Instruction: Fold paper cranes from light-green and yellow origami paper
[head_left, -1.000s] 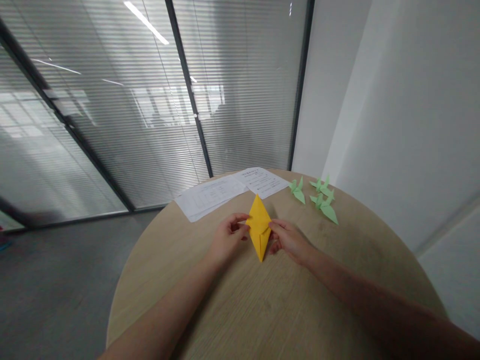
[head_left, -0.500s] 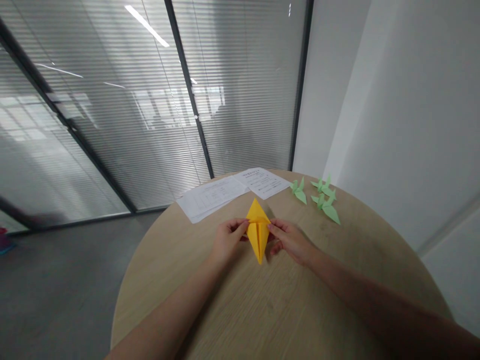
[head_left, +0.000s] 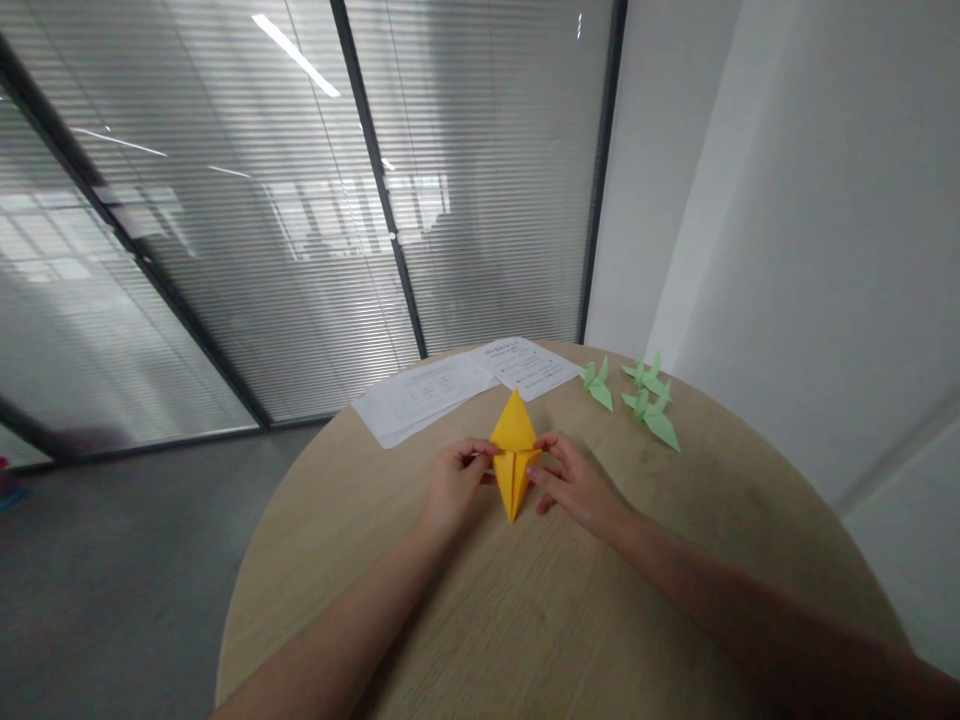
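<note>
Midway across the desk (head_left: 480,620), yellow folded paper (head_left: 514,428): left fingers (head_left: 481,463) pinch its left corner; right fingers (head_left: 553,441), slightly parted, touch its right edge, grip unclear. Aligned edges should sharpen creases.

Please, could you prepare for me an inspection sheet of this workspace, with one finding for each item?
Surface: table with light wood grain and a curved edge.
Handled item: folded yellow paper, diamond-shaped, pointed at top and bottom, a crease across the middle.
Other items on table: printed sheets overlapping at the far side; three green folded paper figures to their right.
Left hand: pinches the yellow paper's left edge.
Right hand: fingers at its right edge; firmness of grip cannot be told.
Cables: nothing seen on the table.
Surroundings: glass partition with blinds ahead, pale wall at right, grey floor at left.
</note>
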